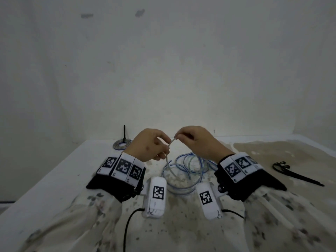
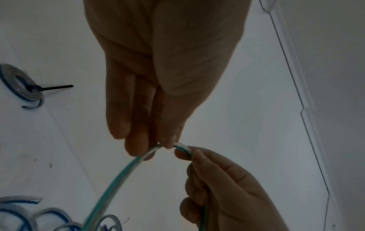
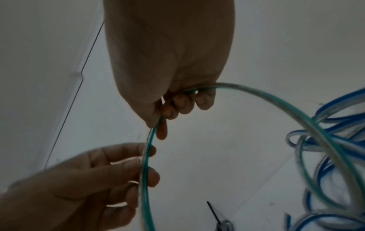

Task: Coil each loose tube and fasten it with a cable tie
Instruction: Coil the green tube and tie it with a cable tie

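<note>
- My right hand [image 1: 196, 140] pinches the very end of a clear tube with a green stripe [image 2: 116, 179], thumb and forefinger pressed together on it; the other fingers [image 3: 185, 103] curl loosely over the next stretch.
- My left hand [image 1: 151, 146] pinches the same tube just beside that end, thumb against fingertips [image 2: 138, 146], so a short arch of tube spans between my two hands above the table [image 1: 54, 179].
- From my left hand the tube hangs down into the loose pile of tubes [image 1: 185, 171] lying on the table right under my hands.
- It looks light, springy and smooth. I judge it will want to uncurl and may slip, so I should hold it near the end and pin each new loop against the last.
- The loose pile holds this green-striped tube and blue-striped ones; they overlap too much for me to count.
- One finished coil [image 1: 122, 144] sits beyond the pile to the left, bound by one black cable tie [image 1: 124, 133] with its tail standing up.
- A small bunch of spare black cable ties [image 1: 294, 173] lies well to the right of the pile; I cannot count them.
</note>
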